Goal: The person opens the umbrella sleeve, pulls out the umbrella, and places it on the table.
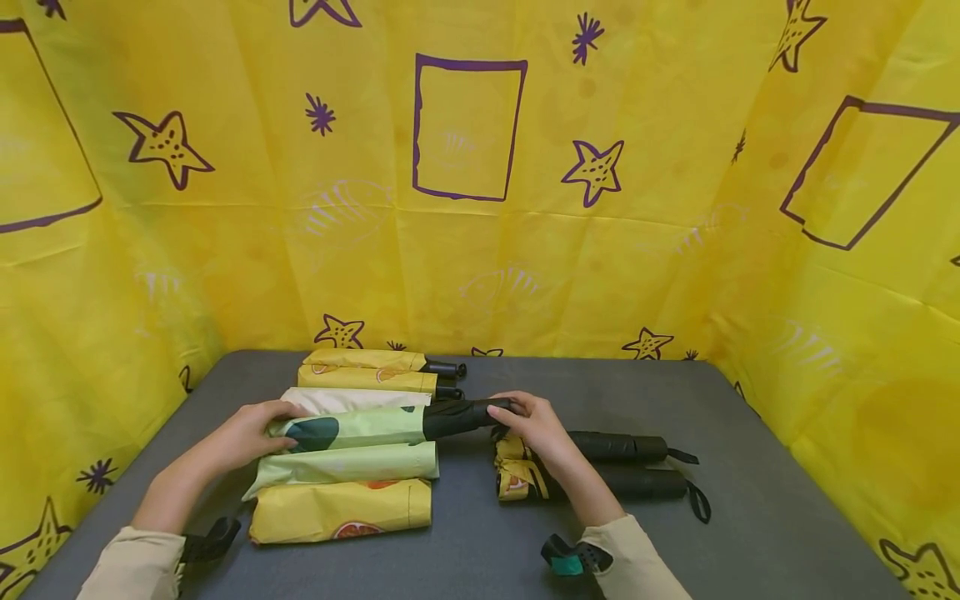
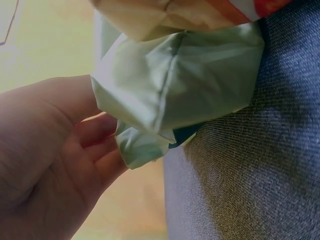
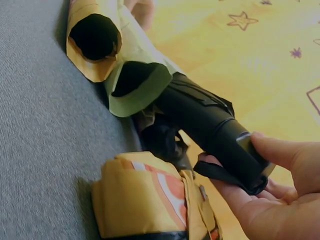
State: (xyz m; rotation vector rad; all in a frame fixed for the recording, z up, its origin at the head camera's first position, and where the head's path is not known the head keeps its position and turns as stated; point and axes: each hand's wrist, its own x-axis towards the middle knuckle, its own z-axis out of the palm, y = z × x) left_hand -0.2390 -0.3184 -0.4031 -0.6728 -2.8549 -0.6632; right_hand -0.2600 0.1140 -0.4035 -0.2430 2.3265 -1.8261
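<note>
A black folding umbrella [image 1: 457, 419] lies partly inside a light green sleeve with a dark green patch [image 1: 352, 428]. My left hand [image 1: 251, 429] holds the sleeve's far-left end, thumb and fingers on opposite sides. My right hand [image 1: 534, 421] grips the umbrella's black handle end, with its strap beside the fingers in the right wrist view, where the handle [image 3: 225, 140] shows close up. Just in front lie another light green sleeve [image 1: 352, 465] and a yellow sleeve with fruit slices [image 1: 345, 510]. Their right ends gape in the right wrist view. The umbrella's canopy is hidden inside the sleeve.
Behind the held sleeve lies a whitish sleeve [image 1: 352, 400]. Farther back are two yellow sleeved umbrellas [image 1: 367, 360] with black handles. Two umbrellas with black handles [image 1: 637, 482] and yellow patterned canopies lie under and beside my right forearm. Yellow printed cloth [image 1: 465, 275] walls the grey table [image 1: 750, 500].
</note>
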